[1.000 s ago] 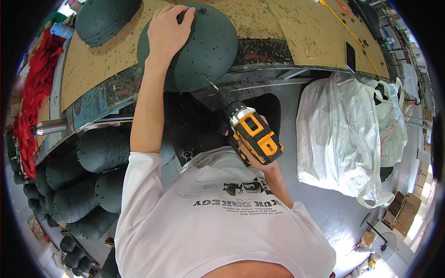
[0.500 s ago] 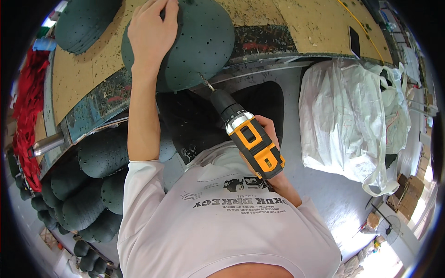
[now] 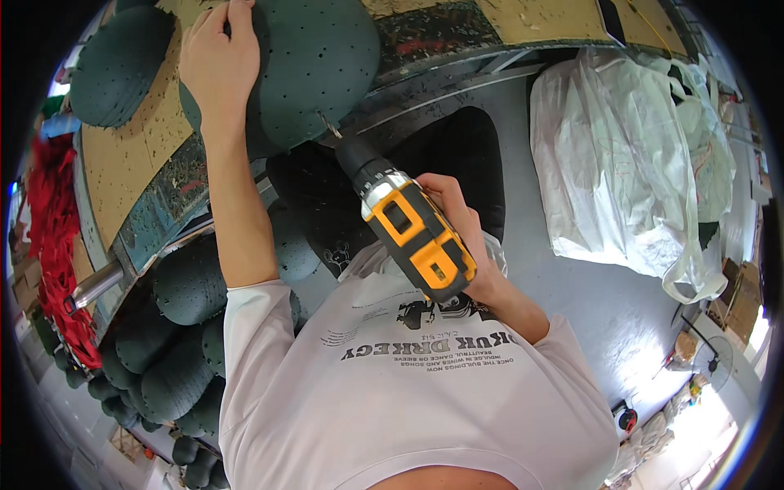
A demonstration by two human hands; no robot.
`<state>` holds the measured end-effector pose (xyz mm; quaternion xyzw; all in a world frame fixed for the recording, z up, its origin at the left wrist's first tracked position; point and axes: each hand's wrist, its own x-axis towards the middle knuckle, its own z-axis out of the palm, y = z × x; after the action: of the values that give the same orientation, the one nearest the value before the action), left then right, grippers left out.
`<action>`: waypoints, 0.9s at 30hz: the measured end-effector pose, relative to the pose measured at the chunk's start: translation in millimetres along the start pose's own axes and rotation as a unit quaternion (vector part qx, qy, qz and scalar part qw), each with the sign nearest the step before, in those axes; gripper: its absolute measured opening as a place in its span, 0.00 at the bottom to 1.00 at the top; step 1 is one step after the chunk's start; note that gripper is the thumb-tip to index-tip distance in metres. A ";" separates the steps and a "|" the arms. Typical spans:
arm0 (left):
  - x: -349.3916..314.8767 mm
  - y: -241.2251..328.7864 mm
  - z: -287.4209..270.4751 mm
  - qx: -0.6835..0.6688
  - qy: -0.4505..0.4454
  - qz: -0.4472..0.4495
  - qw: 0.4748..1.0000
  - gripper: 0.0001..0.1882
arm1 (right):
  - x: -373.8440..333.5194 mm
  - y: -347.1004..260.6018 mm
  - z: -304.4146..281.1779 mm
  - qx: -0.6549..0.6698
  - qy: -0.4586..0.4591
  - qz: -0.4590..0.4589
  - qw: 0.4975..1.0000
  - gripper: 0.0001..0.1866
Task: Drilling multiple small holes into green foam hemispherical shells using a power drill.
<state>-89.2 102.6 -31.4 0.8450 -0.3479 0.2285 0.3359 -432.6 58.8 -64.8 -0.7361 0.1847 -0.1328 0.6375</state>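
Observation:
A dark green moulded piece (image 3: 322,61), rounded and dotted with small holes, lies at the table's near edge. My left hand (image 3: 219,65) is on its left part with the fingers bent and closed on it; the fingertips reach the picture's top edge. My right hand (image 3: 461,208) is wrapped around the grip of a yellow and black cordless drill (image 3: 418,241). The drill points up and left, and its bit (image 3: 329,125) meets the piece near the lower rim. How deep the bit sits, I cannot tell.
Another dark green piece (image 3: 122,65) lies on the chip-strewn table (image 3: 122,184) at left. Several more pieces (image 3: 184,376) are piled below. Red strips (image 3: 53,237) hang at far left. A white sack (image 3: 608,163) stands right, a fan (image 3: 714,359) lower right. A phone (image 3: 611,20) lies at the back.
In the picture, both hands, the drill and the dark green piece have shifted left. The view has moved as well. The drill bit stays at the piece's lower rim.

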 end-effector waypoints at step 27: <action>-3.1 -0.3 0.5 -0.034 0.032 0.036 0.998 0.20 | 12.4 12.1 7.8 -0.020 0.020 -0.074 0.997 0.39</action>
<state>-91.0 103.7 -33.8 0.8123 -0.3746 0.2558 0.3667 -419.4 58.8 -78.4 -0.7577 0.1452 -0.1905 0.6070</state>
